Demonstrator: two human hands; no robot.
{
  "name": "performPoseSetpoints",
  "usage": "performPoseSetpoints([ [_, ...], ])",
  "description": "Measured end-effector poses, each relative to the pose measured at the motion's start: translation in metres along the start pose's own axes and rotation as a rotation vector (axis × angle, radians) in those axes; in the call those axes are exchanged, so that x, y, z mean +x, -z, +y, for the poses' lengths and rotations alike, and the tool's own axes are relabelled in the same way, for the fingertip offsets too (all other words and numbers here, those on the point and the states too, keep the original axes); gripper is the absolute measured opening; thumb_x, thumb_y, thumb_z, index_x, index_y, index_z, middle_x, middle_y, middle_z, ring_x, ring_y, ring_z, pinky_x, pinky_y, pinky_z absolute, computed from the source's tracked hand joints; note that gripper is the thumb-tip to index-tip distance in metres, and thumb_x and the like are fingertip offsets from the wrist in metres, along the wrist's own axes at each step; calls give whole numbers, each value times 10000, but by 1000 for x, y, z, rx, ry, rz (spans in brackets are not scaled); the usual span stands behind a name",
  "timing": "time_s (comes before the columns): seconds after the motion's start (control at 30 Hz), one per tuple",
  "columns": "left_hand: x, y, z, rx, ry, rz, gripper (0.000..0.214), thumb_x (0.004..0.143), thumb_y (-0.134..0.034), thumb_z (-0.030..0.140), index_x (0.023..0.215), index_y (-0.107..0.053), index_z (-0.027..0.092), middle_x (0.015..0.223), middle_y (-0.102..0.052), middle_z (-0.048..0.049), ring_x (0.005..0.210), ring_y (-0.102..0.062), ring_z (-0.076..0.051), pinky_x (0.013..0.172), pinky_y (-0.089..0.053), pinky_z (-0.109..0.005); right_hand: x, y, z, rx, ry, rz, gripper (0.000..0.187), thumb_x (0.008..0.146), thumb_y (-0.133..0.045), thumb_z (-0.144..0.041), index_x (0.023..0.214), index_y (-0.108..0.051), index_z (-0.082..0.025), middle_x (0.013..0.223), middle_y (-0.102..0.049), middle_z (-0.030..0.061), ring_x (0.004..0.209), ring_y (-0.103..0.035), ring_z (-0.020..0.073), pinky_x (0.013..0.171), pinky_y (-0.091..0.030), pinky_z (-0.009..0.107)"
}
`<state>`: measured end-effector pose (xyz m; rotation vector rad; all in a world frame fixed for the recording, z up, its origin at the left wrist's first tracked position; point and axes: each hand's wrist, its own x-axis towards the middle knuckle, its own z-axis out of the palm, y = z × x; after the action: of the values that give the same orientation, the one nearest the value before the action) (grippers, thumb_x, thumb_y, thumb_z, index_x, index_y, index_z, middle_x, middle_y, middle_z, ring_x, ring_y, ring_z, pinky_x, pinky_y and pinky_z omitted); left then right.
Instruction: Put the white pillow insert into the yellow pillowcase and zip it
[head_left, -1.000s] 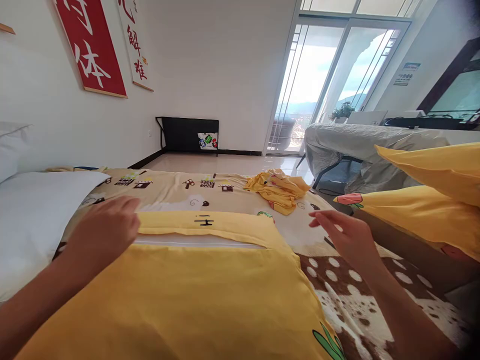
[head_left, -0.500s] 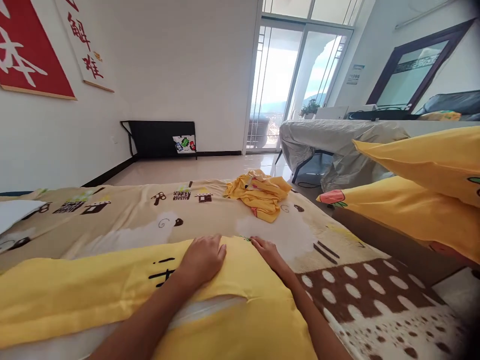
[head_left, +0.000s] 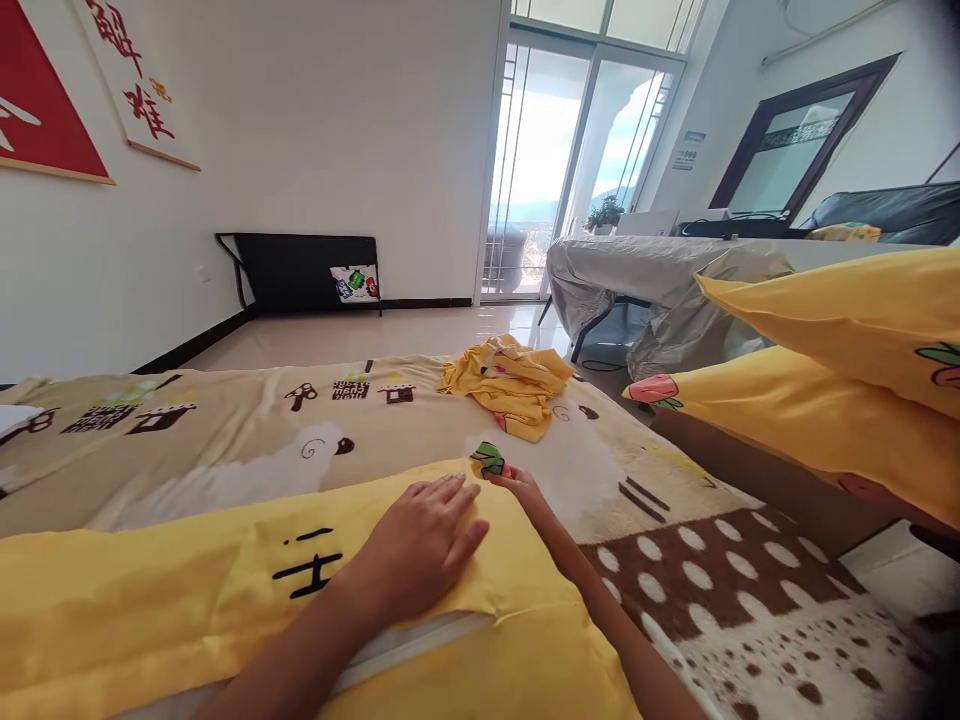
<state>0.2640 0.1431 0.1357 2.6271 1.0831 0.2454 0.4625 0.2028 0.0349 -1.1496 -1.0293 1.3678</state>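
A yellow pillowcase (head_left: 202,580) with black "Hi" lettering lies in front of me on the bed. A strip of white filling, likely a pillow (head_left: 416,638), shows through its opening. My left hand (head_left: 420,535) rests on top of the pillowcase, fingers stretched out and flat, close to the lettering. At the far corner, my right hand (head_left: 525,488) pinches the pillowcase and lifts a bit of it. A green leaf print (head_left: 489,458) shows on that raised corner, beside my right fingertips.
A patterned blanket (head_left: 247,430) covers the bed. Beyond my hands lies a crumpled yellow cloth (head_left: 510,385). Stacked yellow pillows (head_left: 810,410) stand at the right. Behind are a plastic-covered table (head_left: 660,265) and a black folded panel (head_left: 300,272) against the wall.
My right hand has pinched the far corner and raised it, so the green print shows more. My left hand has slid slightly right with fingers flatter. The view has shifted a little right.
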Motion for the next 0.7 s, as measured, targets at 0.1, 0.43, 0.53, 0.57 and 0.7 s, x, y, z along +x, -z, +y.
performPoseSetpoints([
  [0.1,-5,3,5,-56,-201,-99,612,886,-336,629,1407,-394,313,1519,-319,-44,1413,-258,-251,1166,-168,-479,8,9,7,-14,89,19,386,518,-769,-438,685,-551,-166,613,-583,-27,572,-494,123,556,-401,254],
  [0.43,-3,6,0,-102,-221,-175,795,743,-536,702,1418,-383,311,1507,-334,-87,1410,-252,-302,1155,-142,-526,-5,38,-27,-550,311,388,478,669,-643,-558,896,-661,-137,772,-687,66,724,-635,219,639,-480,307],
  [0.53,-5,17,3,-136,-205,-210,771,753,-554,673,1411,-393,306,1514,-321,-76,1414,-252,-275,1166,-124,-496,-60,29,-73,-617,442,292,507,757,-591,-550,1104,-641,-184,1054,-688,110,961,-643,258,799,-504,357],
  [0.57,-6,23,3,-147,-182,-243,784,751,-559,667,1418,-382,294,1519,-307,-76,1417,-245,-269,1170,-117,-488,-81,18,-86,-650,461,246,488,783,-571,-552,1126,-640,-212,1114,-675,104,1025,-626,269,847,-495,379],
  [0.7,-20,48,-5,-127,-41,-348,939,655,-643,654,1436,-355,219,1514,-306,-108,1409,-251,-310,1153,-202,-481,-137,-46,-99,-830,448,81,455,851,-494,-536,1213,-613,-287,1278,-601,66,1201,-526,295,983,-423,445],
])
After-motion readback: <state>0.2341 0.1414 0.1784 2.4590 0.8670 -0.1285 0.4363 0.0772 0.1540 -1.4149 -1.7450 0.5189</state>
